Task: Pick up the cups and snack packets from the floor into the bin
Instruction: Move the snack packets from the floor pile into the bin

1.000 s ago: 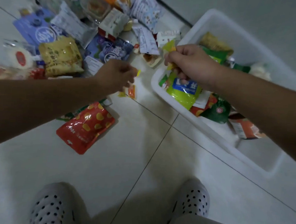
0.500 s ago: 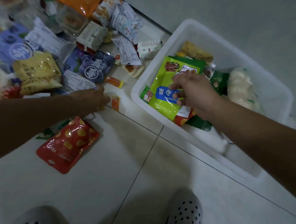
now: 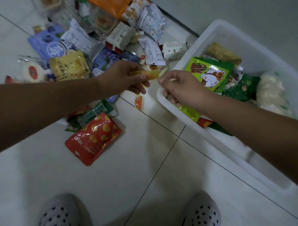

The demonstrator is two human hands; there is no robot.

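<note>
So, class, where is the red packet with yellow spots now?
Head view, left of centre: the red packet lies on the floor below the left forearm, against a green packet, left of the white bin.

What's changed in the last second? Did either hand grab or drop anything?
The left hand picked a small orange packet off the floor and raised it toward the bin. The right hand let go of the green packet, which now lies in the bin, and drew back to the near corner, holding nothing. The second orange packet and the red packet stayed on the floor.
</note>
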